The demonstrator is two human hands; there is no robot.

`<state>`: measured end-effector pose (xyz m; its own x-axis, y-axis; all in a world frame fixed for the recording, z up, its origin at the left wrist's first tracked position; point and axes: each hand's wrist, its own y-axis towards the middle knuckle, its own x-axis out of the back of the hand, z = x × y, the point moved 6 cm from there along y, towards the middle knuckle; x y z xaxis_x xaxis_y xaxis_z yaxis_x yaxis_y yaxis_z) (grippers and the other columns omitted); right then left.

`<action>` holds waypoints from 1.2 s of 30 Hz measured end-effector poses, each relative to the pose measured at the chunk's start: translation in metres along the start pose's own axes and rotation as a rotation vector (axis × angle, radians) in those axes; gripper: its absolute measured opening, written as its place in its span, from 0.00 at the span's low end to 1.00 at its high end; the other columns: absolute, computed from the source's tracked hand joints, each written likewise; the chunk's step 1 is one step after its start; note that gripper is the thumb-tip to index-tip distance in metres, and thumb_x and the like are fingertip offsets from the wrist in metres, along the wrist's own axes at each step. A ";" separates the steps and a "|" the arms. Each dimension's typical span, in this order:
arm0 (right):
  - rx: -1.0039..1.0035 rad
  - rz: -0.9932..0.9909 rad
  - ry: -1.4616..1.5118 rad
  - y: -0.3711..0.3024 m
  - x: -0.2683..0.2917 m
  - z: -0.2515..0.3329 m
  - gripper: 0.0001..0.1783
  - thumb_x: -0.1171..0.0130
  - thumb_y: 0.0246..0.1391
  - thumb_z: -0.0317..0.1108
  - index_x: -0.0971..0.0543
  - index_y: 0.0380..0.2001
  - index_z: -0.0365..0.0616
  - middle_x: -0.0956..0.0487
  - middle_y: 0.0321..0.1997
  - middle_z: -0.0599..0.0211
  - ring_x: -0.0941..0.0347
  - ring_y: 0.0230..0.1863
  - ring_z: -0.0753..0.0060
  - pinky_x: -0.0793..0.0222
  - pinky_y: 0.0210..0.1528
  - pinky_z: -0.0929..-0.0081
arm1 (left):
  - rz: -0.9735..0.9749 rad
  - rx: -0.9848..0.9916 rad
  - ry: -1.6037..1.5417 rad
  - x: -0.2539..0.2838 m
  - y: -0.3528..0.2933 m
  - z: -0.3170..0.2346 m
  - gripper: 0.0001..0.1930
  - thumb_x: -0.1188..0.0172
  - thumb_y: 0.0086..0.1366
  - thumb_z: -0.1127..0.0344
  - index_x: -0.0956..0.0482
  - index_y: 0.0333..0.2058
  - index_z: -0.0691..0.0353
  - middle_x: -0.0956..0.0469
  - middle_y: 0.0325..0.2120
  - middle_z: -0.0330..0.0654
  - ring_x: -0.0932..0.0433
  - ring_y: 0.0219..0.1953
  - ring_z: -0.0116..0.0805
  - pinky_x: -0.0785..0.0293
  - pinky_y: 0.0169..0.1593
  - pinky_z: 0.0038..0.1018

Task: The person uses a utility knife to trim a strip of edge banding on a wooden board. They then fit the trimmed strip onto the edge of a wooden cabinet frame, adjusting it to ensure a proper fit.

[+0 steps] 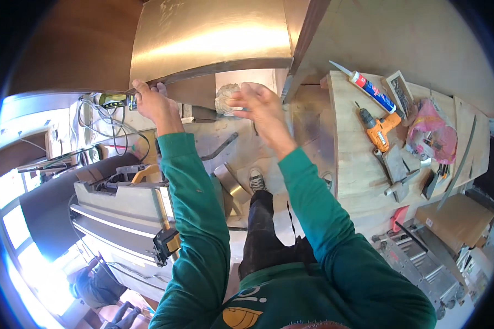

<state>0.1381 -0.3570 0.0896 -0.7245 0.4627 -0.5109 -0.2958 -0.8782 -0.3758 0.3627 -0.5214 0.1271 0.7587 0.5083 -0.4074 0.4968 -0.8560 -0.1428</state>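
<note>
Taking the wide view clockwise from the middle, we have a pale wooden table (354,172) spreading at three o'clock, and a brushed bronze-coloured panel (211,33) overhead near twelve, its near edge curving across above both our hands. A grey machine (121,200) with a yellow part sits between eight and nine o'clock, and a brown cardboard box (455,219) lies between three and four, beyond the table. Our left hand (158,108), toward ten o'clock, has its grip narrow on the panel's near edge at the left corner, thumb on the upper side and fingertips beyond the edge; from that grip the panel extends toward one o'clock. Our right hand (266,112) is between twelve and one, below the panel, its fingers partly bent. On the table, a pink plastic bag (444,134) rests close to three o'clock, an orange drill (380,131) just to its left, and a sealant tube (370,90) at two. Smallest is a crumpled pale wad (223,98), between eleven and twelve: it lies at the right grip's nine o'clock, the fingertips overlapping its side, though we cannot tell whether they close on it, and it is well apart from the left hand.
</note>
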 end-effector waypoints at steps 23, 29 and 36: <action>0.193 -0.223 0.001 0.033 0.015 0.034 0.25 0.40 0.68 0.50 0.19 0.37 0.32 0.17 0.27 0.59 0.18 0.26 0.70 0.23 0.29 0.74 | 0.026 -0.397 0.173 -0.018 -0.054 -0.006 0.29 0.39 0.74 0.58 0.35 0.60 0.77 0.26 0.49 0.52 0.23 0.42 0.39 0.22 0.43 0.29; 0.249 -0.227 -0.062 0.030 0.017 0.041 0.27 0.40 0.68 0.51 0.19 0.36 0.30 0.16 0.26 0.58 0.17 0.25 0.69 0.22 0.29 0.73 | 0.361 -0.979 0.689 -0.032 -0.106 0.006 0.42 0.22 0.57 0.66 0.32 0.67 0.67 0.49 0.67 0.56 0.38 0.64 0.50 0.28 0.59 0.40; 0.324 -0.131 -0.093 0.039 0.025 0.038 0.23 0.43 0.70 0.46 0.19 0.38 0.32 0.15 0.30 0.56 0.16 0.30 0.70 0.20 0.33 0.74 | 0.342 -1.247 0.789 -0.034 -0.113 0.008 0.29 0.21 0.56 0.66 0.18 0.57 0.58 0.45 0.65 0.51 0.43 0.69 0.53 0.41 0.70 0.51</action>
<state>0.0852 -0.3838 0.0913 -0.7167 0.5740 -0.3961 -0.5613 -0.8118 -0.1609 0.2777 -0.4424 0.1499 0.7317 0.5726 0.3698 -0.0238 -0.5207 0.8534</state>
